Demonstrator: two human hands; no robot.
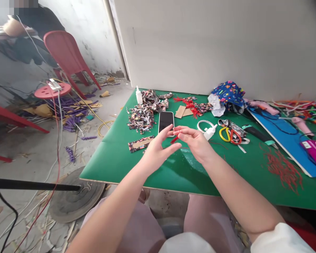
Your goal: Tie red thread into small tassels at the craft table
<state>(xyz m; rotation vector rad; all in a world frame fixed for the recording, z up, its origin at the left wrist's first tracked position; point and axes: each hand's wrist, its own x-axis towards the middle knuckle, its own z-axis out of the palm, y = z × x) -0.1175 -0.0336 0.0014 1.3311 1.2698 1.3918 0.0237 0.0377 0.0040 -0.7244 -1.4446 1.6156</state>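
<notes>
Head view: a slim, thread-like red piece (175, 140) is seen between the left hand (158, 147), grip wide, and the right hand (197, 143), grip impossible to tell, on or above the green bench (110, 161); fingerwork seems in hand, precise pinching called for.

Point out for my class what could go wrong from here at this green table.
1. The phone lies right by the left hand, so a careless move might bump it.
2. A small white bottle is beside the right hand; a sideways sweep could knock it.
3. Loose red threads are spread out on the table, where the right arm might drag or tangle them.
</notes>
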